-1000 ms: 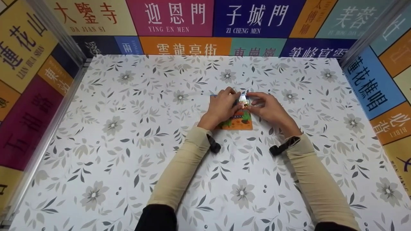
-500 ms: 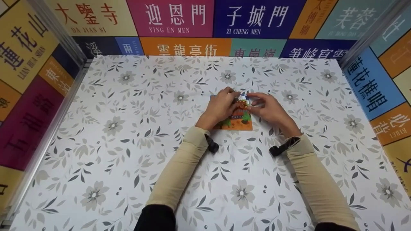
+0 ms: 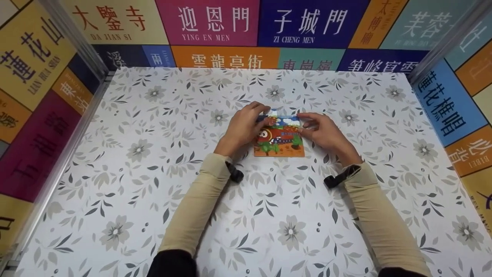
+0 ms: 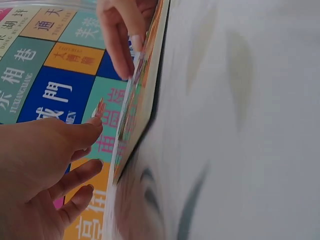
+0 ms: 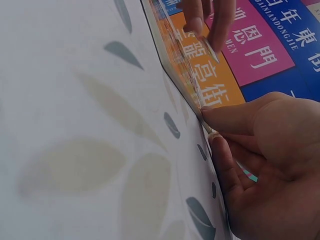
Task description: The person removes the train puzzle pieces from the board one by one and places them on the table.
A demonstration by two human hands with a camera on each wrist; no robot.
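Board (image 3: 282,145) under small piece (image 4: 100,107) pinched in fingers of left hand (image 3: 242,124), right hand (image 3: 321,130) with fingers apart at board's edge.

Tabletop (image 3: 292,192) gives near passage to the picture board (image 3: 282,135). Left hand (image 3: 242,124) and right hand (image 3: 323,131) flank it; far panels (image 3: 219,23) obstruct.

"Notice any shift in the left hand (image 3: 244,124)?"
"Yes: drawn leftward, now mostly past the left edge of the picture board (image 3: 282,139), taking a small piece (image 4: 99,108) along."
"See more of the board?"
"Yes, a round eye (image 3: 263,134), formerly covered, near that edge."
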